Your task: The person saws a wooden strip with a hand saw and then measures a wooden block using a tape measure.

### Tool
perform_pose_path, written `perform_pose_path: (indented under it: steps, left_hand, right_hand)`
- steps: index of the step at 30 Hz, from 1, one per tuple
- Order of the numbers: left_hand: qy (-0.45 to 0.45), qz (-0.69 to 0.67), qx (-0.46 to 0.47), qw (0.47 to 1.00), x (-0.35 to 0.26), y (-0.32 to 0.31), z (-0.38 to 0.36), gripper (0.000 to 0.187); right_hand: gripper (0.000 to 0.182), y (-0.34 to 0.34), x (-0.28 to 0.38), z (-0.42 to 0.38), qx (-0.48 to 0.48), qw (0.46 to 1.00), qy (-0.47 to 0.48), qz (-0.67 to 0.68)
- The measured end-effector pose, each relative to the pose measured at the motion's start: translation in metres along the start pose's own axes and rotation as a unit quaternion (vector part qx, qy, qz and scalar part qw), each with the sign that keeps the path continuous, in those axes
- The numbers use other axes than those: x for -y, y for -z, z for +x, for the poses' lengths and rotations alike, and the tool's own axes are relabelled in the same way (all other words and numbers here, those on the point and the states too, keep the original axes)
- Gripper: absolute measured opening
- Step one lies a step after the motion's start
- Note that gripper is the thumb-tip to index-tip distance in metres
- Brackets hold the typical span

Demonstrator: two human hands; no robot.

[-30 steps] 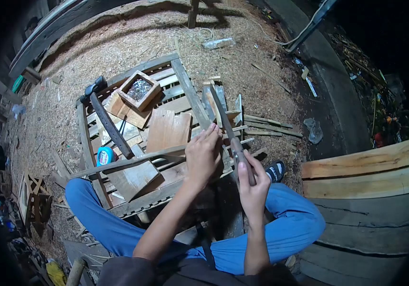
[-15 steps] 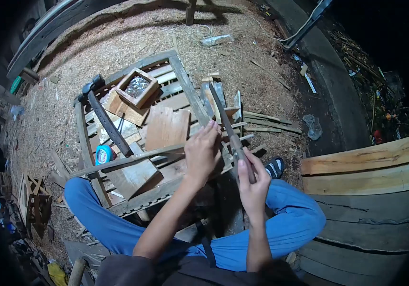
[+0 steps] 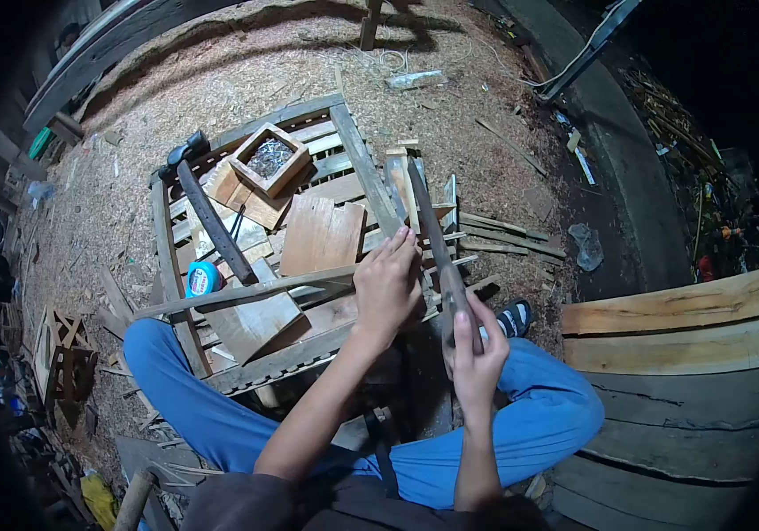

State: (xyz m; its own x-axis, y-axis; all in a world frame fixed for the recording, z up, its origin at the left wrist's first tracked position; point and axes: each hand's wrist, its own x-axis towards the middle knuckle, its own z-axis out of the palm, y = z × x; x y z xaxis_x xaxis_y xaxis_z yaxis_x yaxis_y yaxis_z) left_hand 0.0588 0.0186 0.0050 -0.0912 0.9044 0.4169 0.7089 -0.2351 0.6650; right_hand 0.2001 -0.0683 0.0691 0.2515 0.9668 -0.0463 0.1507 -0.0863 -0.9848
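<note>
The right hand (image 3: 475, 350) is closed around the handle of a long dark blade (image 3: 432, 234) and has drawn back slightly toward the body over the past second, the blade coming with it; a cutting stroke appears under way. The left hand (image 3: 388, 288) remains pressed down, fingers curled, gripping a long thin wooden slat (image 3: 246, 296) that lies across the slatted wooden frame (image 3: 348, 142). Beyond, unmoved: a hammer (image 3: 207, 208), blue tape measure (image 3: 203, 278), and box of nails (image 3: 269, 159), on sawdust.
</note>
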Motion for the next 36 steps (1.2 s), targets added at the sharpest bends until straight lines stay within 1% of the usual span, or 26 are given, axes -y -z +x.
perform_pose_path:
  steps: [3, 5, 7, 8, 10, 12, 14, 15, 17, 19, 20, 21, 23, 25, 26, 27, 29, 31, 33, 36]
  left_hand:
    - [-0.002, -0.001, -0.004, 1.0, 0.002, -0.003, 0.0, 0.043]
    - [-0.008, 0.0, -0.005, 1.0, 0.002, -0.002, 0.0, 0.043]
    - [-0.019, 0.0, -0.004, 1.0, 0.0, -0.001, -0.002, 0.044]
    - [-0.021, -0.001, -0.002, 1.0, 0.0, 0.0, -0.002, 0.044]
    - [-0.031, 0.002, -0.006, 1.0, 0.0, 0.0, 0.001, 0.044]
    - [-0.009, 0.001, -0.002, 1.0, 0.002, -0.001, 0.0, 0.045]
    - [-0.001, -0.006, 0.003, 1.0, -0.005, 0.001, 0.0, 0.044]
    - [0.013, -0.006, 0.002, 1.0, -0.004, 0.002, 0.001, 0.043]
    - [0.016, -0.005, -0.001, 1.0, 0.0, -0.001, -0.004, 0.043]
    - [-0.003, -0.004, -0.009, 1.0, 0.0, -0.003, -0.001, 0.044]
    - [0.0, -0.01, -0.006, 1.0, 0.001, -0.001, -0.001, 0.044]
    - [0.001, -0.015, -0.002, 1.0, 0.002, 0.0, -0.001, 0.044]
    - [0.005, -0.012, -0.012, 1.0, 0.004, -0.002, 0.001, 0.044]
    - [0.015, -0.019, -0.013, 1.0, 0.003, -0.006, -0.002, 0.044]
    - [0.01, -0.018, -0.014, 1.0, 0.004, -0.006, -0.001, 0.044]
    - [0.008, -0.015, -0.012, 1.0, 0.004, -0.006, -0.002, 0.044]
    - [0.005, -0.017, -0.013, 1.0, 0.003, -0.005, -0.003, 0.044]
    - [-0.004, -0.018, -0.019, 1.0, 0.002, -0.004, -0.001, 0.044]
    - [0.001, -0.02, -0.014, 1.0, 0.003, -0.002, -0.001, 0.043]
    - [0.007, -0.016, -0.013, 1.0, 0.002, -0.003, -0.002, 0.043]
  right_hand:
    - [0.038, 0.024, 0.007, -0.045, -0.007, 0.999, -0.022, -0.046]
    - [0.038, 0.033, 0.002, -0.058, -0.01, 0.997, -0.028, -0.065]
    - [0.038, 0.022, 0.01, -0.05, -0.027, 0.998, -0.035, -0.047]
    - [0.038, 0.009, 0.018, -0.034, -0.016, 0.997, 0.026, -0.071]
    - [0.038, 0.003, 0.014, -0.015, 0.003, 0.998, 0.031, -0.063]
    - [0.039, 0.009, 0.016, -0.013, 0.008, 0.997, 0.041, -0.063]
    - [0.039, 0.029, 0.015, -0.04, 0.002, 0.999, -0.031, -0.021]
    - [0.04, 0.039, 0.017, -0.053, -0.004, 0.999, -0.017, -0.043]
    - [0.041, 0.04, 0.008, -0.061, -0.018, 0.997, -0.075, -0.022]
    - [0.04, 0.018, 0.01, -0.033, -0.009, 0.999, -0.018, -0.049]
    - [0.04, 0.005, 0.016, -0.014, 0.001, 0.995, 0.055, -0.085]
    - [0.039, 0.001, 0.009, -0.005, -0.001, 0.999, -0.009, -0.037]
    - [0.039, 0.004, 0.004, -0.008, 0.001, 1.0, -0.017, -0.002]
    - [0.039, 0.019, 0.018, -0.036, -0.005, 0.999, 0.005, -0.049]
    - [0.039, 0.029, 0.012, -0.048, -0.009, 0.998, 0.021, -0.067]
    - [0.039, 0.03, 0.012, -0.046, -0.006, 0.997, 0.02, -0.069]
    - [0.039, 0.026, 0.014, -0.041, -0.016, 0.999, -0.031, -0.04]
    - [0.04, 0.003, 0.013, -0.004, -0.002, 0.999, -0.023, -0.026]
    - [0.04, -0.008, 0.025, 0.008, 0.014, 1.0, -0.004, -0.026]
    - [0.04, 0.015, 0.017, -0.023, 0.01, 0.999, -0.024, -0.027]
